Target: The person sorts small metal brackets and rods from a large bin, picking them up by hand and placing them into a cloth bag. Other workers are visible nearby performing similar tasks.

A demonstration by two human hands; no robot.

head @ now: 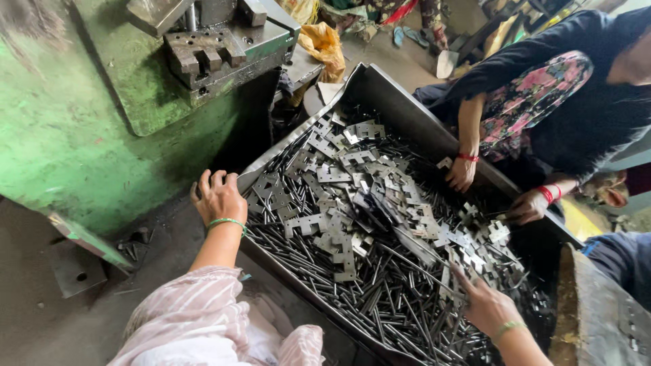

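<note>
Left hand [217, 196] curled over the near-left rim of the metal tray [380, 85] — gripping it. Right hand [483, 301], fingers spread open, rests among thin rods [352, 288] and stamped plates [339, 203] at the tray's near-right corner.

Four hands [218, 196], one metal tray [380, 81], one green press [102, 115].

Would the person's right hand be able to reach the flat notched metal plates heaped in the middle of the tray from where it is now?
Probably yes: the right hand already rests among the rods, and nothing covers the plates just beyond it.
</note>
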